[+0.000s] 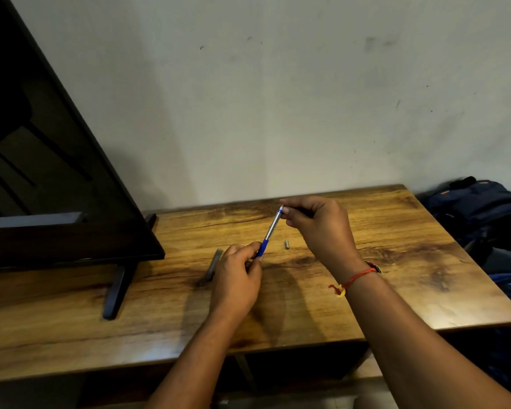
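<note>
Both left hand (237, 276) & right hand (322, 228) grip pen (271, 229), well inside table (410, 293) edges.

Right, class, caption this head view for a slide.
The left hand and right hand hold a blue-and-silver pen over a wooden table, small metal piece nearby.

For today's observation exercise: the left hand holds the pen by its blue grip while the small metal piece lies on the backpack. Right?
No: the head view shows the small metal piece on the table; the left hand does hold the pen by its blue grip.
</note>
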